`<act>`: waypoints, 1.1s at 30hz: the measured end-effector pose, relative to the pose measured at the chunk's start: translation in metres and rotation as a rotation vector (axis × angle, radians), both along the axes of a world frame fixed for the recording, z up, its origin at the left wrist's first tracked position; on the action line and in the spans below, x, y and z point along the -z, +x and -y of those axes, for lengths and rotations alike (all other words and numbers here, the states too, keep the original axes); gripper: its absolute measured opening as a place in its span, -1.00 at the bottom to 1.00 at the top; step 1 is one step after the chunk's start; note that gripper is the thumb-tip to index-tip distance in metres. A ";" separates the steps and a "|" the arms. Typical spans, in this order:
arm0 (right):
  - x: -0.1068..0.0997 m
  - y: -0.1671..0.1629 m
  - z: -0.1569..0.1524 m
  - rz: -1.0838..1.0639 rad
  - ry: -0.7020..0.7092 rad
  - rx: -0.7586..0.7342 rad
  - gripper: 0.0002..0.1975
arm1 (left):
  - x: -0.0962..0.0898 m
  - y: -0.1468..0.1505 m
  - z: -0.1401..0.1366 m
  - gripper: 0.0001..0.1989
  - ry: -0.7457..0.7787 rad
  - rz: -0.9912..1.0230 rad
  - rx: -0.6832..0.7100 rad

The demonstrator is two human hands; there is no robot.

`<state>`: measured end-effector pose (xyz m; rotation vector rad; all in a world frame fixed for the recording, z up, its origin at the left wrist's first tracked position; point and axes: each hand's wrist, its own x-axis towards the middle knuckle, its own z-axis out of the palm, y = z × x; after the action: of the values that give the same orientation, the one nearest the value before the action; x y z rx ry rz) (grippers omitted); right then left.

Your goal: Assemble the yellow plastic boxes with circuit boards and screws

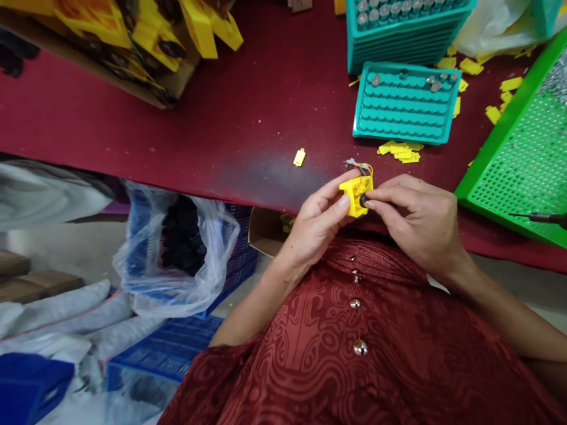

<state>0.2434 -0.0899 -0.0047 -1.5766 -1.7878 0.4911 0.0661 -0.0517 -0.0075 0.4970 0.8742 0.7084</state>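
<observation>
Left hand (316,221) grip is clamped on a yellow housing (354,192) over the counter (221,118) edge; right hand (416,221) fingertips pinch a small dark part (363,201) against it, wires (361,166) just above

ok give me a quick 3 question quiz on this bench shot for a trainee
1. True or false: both hands hold the yellow plastic part.
2. Which colour is the perforated tray by the right hand? A blue B green C white
3. What sticks out of the part's top?

Key
1. True: the left hand and right hand both pinch it.
2. B
3. Thin coloured wires.
</observation>
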 end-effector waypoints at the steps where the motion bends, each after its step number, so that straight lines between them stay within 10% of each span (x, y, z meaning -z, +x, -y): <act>1: 0.001 -0.001 0.000 0.017 0.005 0.002 -0.85 | -0.002 0.001 0.000 -0.56 0.005 0.001 0.002; 25: -0.005 0.007 0.006 -0.087 0.024 0.209 -0.83 | -0.004 0.010 -0.012 -0.49 0.107 -0.128 0.021; 33: 0.004 0.031 -0.015 -0.855 -0.549 -0.060 -0.35 | -0.010 0.001 -0.010 -0.56 0.156 0.042 0.268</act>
<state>0.2741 -0.0750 -0.0088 -1.3143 -1.0718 1.5169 0.0671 -0.0419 0.0024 0.7220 0.6992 0.5406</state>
